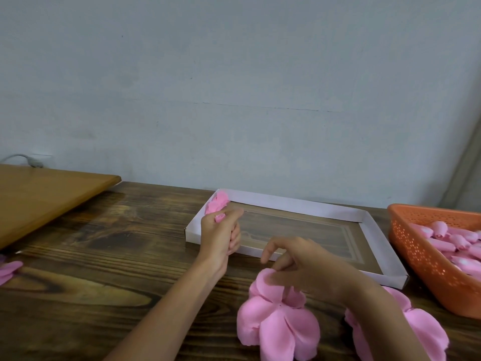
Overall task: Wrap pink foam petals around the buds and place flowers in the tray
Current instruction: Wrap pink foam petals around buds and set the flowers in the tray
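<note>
Left hand (221,237), centre of frame: fingers curled tight round a wrapped pink flower (220,218), held over the near-left corner of the white tray (299,204). Just behind it, in the tray's far-left corner, more finished flowers (218,201) lie against the wall of the tray.

Right hand (307,267), lower centre-right: fingers loosely spread and bent, lower fingertips on the upper edge of a pink foam petal cluster (278,321) lying on the dark wood counter (104,256). Blurred; cannot tell if it pinches the petal or only touches it.

Second petal cluster (421,329) at lower right, partly behind the right forearm. Orange perforated basket (421,259) at right edge, holding pink buds (453,239). Loose petals (9,270) at far left edge. Lighter wooden board (39,194) at left.
</note>
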Demonstrator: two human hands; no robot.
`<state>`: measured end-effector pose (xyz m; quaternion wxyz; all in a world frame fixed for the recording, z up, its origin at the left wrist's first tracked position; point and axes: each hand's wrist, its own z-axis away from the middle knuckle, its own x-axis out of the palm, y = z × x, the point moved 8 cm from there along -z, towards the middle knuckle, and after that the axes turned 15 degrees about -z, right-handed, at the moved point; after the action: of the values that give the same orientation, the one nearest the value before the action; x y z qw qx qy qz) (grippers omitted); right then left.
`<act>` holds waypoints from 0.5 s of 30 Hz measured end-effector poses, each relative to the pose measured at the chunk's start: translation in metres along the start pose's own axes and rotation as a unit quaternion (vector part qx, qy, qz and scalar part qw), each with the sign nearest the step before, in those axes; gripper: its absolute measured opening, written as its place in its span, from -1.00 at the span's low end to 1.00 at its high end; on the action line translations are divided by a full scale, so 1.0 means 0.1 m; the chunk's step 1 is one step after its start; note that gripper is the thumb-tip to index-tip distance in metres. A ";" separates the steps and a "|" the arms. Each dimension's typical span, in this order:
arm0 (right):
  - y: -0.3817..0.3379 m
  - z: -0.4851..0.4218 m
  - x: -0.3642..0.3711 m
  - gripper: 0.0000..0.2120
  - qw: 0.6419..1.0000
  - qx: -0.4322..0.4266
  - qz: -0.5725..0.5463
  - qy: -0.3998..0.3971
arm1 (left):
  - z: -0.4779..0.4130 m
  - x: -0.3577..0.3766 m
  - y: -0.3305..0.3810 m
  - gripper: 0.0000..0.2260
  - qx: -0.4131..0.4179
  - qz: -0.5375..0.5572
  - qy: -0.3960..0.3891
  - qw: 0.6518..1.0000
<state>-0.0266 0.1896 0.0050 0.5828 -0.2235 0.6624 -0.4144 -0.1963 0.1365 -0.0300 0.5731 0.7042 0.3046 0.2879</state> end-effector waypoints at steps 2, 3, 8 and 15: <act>0.00 -0.01 -0.01 -0.87 1.000 -0.003 -0.005 0.002 | 0.00 0.00 -0.02 -0.51 -0.005 0.001 0.002 1.000; -0.02 0.00 -0.02 -0.86 1.000 -0.017 -0.008 0.001 | -0.01 0.00 -0.03 -0.51 -0.008 0.003 0.004 1.000; -0.18 0.06 -0.07 -0.90 0.995 -0.084 -0.049 -0.013 | -0.02 0.01 -0.04 -0.51 -0.017 0.016 0.007 1.000; -0.11 0.07 -0.03 -0.86 0.919 -0.022 -0.394 0.023 | -0.04 -0.01 -0.08 -0.51 -0.054 0.073 0.000 0.996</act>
<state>-0.0209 0.1842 0.0160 0.3517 -0.4697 0.5430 -0.6008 -0.2003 0.1397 -0.0373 0.5878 0.6926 0.2364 0.3450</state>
